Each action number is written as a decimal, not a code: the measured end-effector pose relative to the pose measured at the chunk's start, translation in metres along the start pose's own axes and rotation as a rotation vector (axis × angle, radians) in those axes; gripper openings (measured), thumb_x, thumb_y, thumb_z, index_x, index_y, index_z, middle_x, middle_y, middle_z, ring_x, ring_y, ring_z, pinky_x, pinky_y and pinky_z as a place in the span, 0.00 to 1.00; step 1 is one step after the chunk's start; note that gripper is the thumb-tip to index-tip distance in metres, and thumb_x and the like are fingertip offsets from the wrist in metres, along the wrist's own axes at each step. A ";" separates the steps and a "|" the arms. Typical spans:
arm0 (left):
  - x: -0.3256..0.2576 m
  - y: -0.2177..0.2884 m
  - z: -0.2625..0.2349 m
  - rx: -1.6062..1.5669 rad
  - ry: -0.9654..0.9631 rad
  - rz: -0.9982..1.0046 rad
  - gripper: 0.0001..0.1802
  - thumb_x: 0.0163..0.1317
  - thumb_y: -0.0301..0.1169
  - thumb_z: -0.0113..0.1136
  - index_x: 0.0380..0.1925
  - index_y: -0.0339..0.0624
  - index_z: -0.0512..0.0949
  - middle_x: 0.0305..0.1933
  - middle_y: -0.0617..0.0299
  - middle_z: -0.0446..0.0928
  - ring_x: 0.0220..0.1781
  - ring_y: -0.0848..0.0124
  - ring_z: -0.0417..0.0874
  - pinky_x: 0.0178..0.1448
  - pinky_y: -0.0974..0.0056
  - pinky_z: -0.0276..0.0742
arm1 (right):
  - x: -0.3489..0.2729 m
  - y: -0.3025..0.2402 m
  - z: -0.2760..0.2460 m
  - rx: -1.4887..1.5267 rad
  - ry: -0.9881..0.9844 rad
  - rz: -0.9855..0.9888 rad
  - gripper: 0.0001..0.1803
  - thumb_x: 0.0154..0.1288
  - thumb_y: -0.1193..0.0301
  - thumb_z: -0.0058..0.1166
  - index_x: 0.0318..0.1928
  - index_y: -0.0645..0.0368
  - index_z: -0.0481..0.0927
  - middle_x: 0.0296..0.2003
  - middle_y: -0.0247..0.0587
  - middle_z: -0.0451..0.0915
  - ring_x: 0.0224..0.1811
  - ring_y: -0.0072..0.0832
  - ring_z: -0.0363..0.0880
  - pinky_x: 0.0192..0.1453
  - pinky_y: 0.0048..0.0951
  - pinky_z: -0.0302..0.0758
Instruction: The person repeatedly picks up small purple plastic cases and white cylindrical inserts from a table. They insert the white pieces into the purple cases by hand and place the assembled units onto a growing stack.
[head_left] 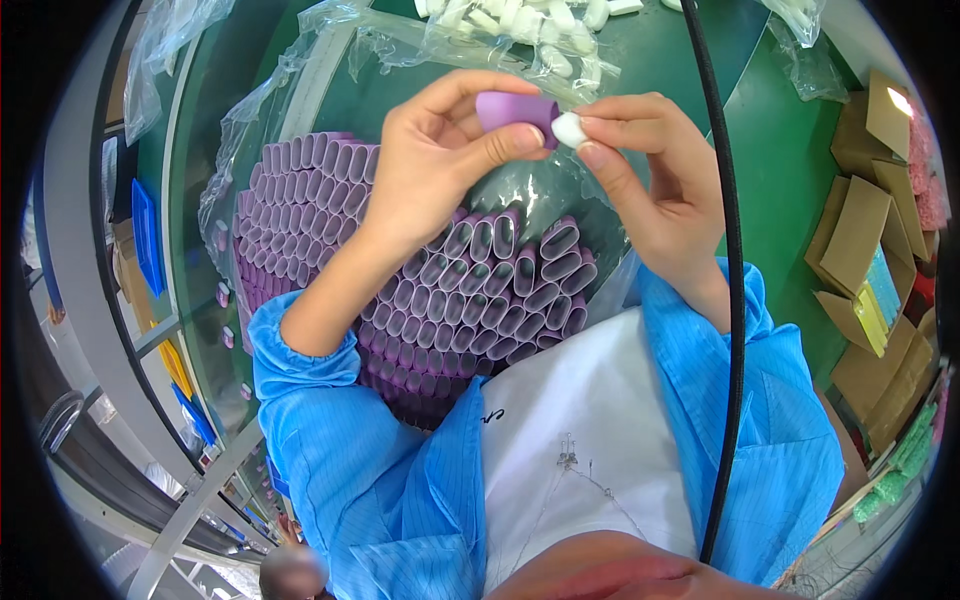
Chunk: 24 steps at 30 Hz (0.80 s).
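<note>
My left hand [445, 150] is closed around a purple oval sleeve [505, 112], held sideways with its open end to the right. Between the thumb and fingers of my right hand [650, 165] is a small white plug-like piece [568, 130], right at that open end; whether it touches the rim I cannot tell. Below my hands, many like purple sleeves [470, 270] stand packed in rows with their oval openings showing. Clear plastic film [545, 190] lies beside them.
Loose white pieces [540, 30] are heaped on the green table [640, 55] at the far side. A black cable [722, 180] hangs down past my right hand. Opened cardboard boxes [855, 250] stand at the right. Blue bins [147, 238] are at the left, beyond a metal frame.
</note>
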<state>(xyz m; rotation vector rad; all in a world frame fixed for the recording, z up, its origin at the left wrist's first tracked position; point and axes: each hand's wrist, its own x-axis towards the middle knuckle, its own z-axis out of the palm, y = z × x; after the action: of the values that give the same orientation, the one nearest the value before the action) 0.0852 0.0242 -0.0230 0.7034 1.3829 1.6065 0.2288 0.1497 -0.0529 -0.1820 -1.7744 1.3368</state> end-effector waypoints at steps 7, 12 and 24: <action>-0.004 -0.006 0.008 0.122 0.024 0.044 0.17 0.53 0.16 0.69 0.44 0.32 0.78 0.44 0.54 0.83 0.46 0.71 0.84 0.52 0.68 0.82 | -0.006 -0.001 0.008 -0.070 0.064 0.011 0.09 0.52 0.83 0.66 0.36 0.65 0.83 0.35 0.46 0.83 0.33 0.31 0.83 0.36 0.26 0.78; -0.005 -0.005 0.002 0.017 0.034 0.040 0.17 0.51 0.16 0.70 0.43 0.33 0.79 0.43 0.55 0.83 0.45 0.72 0.84 0.51 0.68 0.82 | 0.001 0.004 0.004 -0.018 -0.020 -0.058 0.11 0.50 0.84 0.66 0.36 0.65 0.84 0.35 0.46 0.83 0.34 0.32 0.83 0.37 0.27 0.79; -0.008 -0.002 0.006 0.071 0.018 0.077 0.17 0.51 0.15 0.69 0.43 0.32 0.79 0.41 0.55 0.83 0.45 0.70 0.84 0.51 0.67 0.83 | 0.001 -0.003 0.005 -0.168 -0.016 -0.199 0.12 0.49 0.86 0.64 0.37 0.67 0.84 0.35 0.47 0.84 0.35 0.36 0.83 0.37 0.29 0.79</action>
<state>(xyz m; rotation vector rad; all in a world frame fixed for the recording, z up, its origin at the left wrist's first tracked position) 0.0948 0.0199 -0.0227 0.7946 1.4474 1.6338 0.2255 0.1453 -0.0495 -0.0841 -1.8661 1.0514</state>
